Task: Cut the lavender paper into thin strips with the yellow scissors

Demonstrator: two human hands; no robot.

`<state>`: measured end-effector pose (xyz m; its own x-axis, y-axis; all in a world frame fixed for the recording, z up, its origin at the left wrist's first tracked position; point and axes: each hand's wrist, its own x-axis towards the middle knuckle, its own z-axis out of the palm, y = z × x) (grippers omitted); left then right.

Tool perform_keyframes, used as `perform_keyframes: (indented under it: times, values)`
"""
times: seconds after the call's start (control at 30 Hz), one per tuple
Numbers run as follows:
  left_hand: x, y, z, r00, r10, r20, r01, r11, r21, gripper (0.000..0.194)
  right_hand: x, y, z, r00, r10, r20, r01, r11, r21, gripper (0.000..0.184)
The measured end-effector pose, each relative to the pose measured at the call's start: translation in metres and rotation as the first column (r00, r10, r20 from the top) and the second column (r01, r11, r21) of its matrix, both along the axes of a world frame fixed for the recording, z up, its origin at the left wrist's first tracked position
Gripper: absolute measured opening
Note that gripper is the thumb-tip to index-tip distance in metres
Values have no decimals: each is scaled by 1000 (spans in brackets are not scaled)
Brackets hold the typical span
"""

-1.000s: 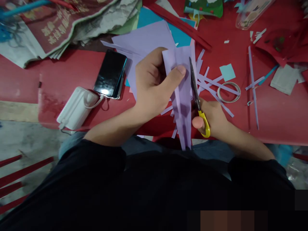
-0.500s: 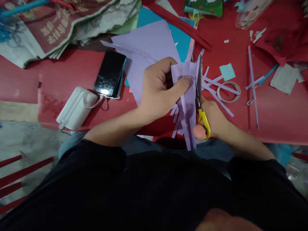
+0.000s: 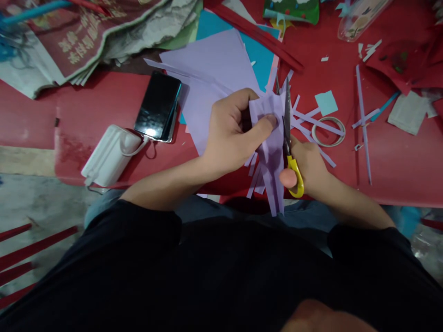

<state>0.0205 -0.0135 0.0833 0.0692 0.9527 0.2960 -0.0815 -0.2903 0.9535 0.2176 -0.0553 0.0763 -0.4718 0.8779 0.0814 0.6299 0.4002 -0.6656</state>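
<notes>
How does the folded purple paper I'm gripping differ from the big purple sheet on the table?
The folded purple paper is narrow and creased lengthwise; the big purple sheet spreads out broad. The folded purple paper is held in the left hand, beside the scissors, while the big purple sheet lies partly over a blue sheet. Both are a similar light purple.

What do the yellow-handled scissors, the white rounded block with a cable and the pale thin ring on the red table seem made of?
Scissors: blades look like steel, being grey and slim; handles probably plastic, a smooth, even yellow.
White block: likely hard plastic, with smooth rounded edges and a soft sheen.
Pale ring: cardboard or plastic; its thin, pale rim doesn't settle which.
</notes>
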Motion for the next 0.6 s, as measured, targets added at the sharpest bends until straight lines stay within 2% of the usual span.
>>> perform_keyframes:
  times: [0.27, 0.43, 0.6]
  values:
    - [-2, 0, 6, 998, 5, -64, -10, 997, -74, 49, 0, -2, 0, 1000, -19, -2, 19, 999, 45, 89]
    - [-2, 2, 1, 1000, 14, -6, -14, 1000, 8, 41, 0, -2, 1, 999, -31, -16, 31, 999, 29, 90]
    - [-1, 6, -7, 1000, 4, 17, -5, 997, 72, 43, -1, -2, 2, 998, -47, -49, 48, 999, 25, 88]
